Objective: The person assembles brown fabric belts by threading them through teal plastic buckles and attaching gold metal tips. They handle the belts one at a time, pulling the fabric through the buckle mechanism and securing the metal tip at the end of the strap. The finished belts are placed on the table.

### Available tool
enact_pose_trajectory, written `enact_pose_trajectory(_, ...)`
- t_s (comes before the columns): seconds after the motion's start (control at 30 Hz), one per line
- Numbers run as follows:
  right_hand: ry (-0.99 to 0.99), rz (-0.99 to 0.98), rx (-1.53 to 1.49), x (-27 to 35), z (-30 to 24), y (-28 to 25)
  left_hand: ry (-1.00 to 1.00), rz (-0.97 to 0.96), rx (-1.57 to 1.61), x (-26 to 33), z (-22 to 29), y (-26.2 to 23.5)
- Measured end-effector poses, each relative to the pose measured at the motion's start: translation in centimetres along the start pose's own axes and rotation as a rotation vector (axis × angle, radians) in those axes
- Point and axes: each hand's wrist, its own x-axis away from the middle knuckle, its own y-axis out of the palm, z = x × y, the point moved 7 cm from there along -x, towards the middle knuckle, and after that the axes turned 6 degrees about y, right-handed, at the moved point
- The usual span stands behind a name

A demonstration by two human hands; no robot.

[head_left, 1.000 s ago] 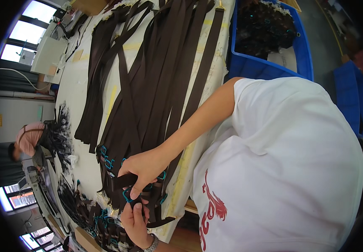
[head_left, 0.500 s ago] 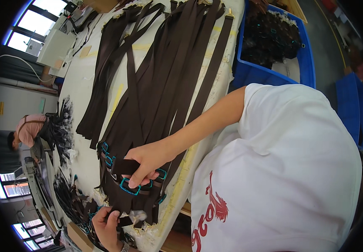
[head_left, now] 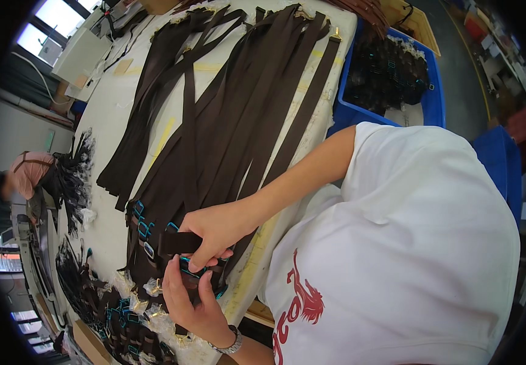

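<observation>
Strap workshop: strap-laden table [head_left: 123, 109], parts bin [head_left: 427, 103]

- The right hand [head_left: 217, 228] covers the strap end [head_left: 178, 242] it grips.
- Under the left hand [head_left: 193, 301], the buckle [head_left: 191, 267] shows only partly.
- Left of both hands, a far person [head_left: 25, 173] is too small to make out.

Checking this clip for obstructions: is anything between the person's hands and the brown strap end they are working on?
Nothing visible. The right hand already pinches the brown strap end, and the left hand holds the teal-edged buckle just below it, on the white table.
</observation>
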Motion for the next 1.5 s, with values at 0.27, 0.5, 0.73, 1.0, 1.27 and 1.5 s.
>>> enact_pose_trajectory(0.27, 0.034, -0.076, -0.078, -0.9, 1.1, 0.7, -0.141, -0.021, 0.08, 1.1, -0.6, -0.1)
enact_pose_trajectory(0.5, 0.066, -0.142, -0.24, 0.0, 0.2, -0.8, -0.153, 0.02, -0.01, 1.8, -2.1, -1.1)
enact_pose_trajectory(0.73, 0.227, -0.271, -0.196, 0.2, 2.3, 1.1, -0.242, 0.04, 0.151, 1.8, -1.9, -0.6)
enact_pose_trajectory(1.0, 0.248, -0.184, -0.132, 0.7, 2.7, 2.4, -0.401, -0.044, 0.547, 3.5, -3.1, 0.1)
enact_pose_trajectory(1.27, 0.313, -0.161, -0.233, 1.6, 4.2, 2.9, -0.506, 0.064, 0.639, 4.4, -2.5, 0.8)
enact_pose_trajectory(1.5, 0.264, -0.21, -0.052, 2.1, 3.1, 3.2, -0.429, -0.074, 0.552, 5.3, -2.8, 0.7)
